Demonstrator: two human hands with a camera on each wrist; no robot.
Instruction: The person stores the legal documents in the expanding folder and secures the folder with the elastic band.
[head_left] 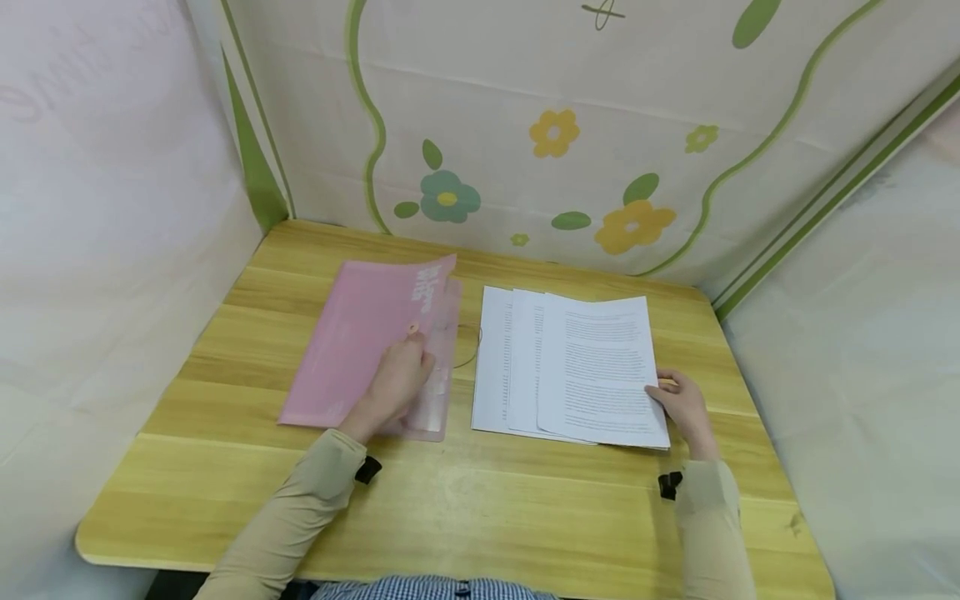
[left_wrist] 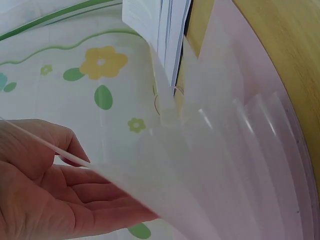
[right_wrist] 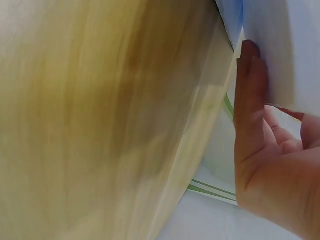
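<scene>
Evidently partway — gripping the folder [head_left: 337, 354] by its lifted cover [left_wrist: 140, 182] with left fingers [left_wrist: 102, 194], pinching sheets [head_left: 600, 367], still outside it, with right fingers [right_wrist: 251, 85].

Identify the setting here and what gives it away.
Probably a small screened-off desk space, perhaps for paperwork: a wood-grain table is enclosed on three sides by pale hangings, the far one printed with flowers, with a pink folder and printed papers on the tabletop.

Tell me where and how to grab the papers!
Best pinch the papers by their right edge, coming from the right, thumb on top. The right hand holds that edge. Their left edges are fanned in steps, so a pinch far left might miss the upper sheets.
</scene>
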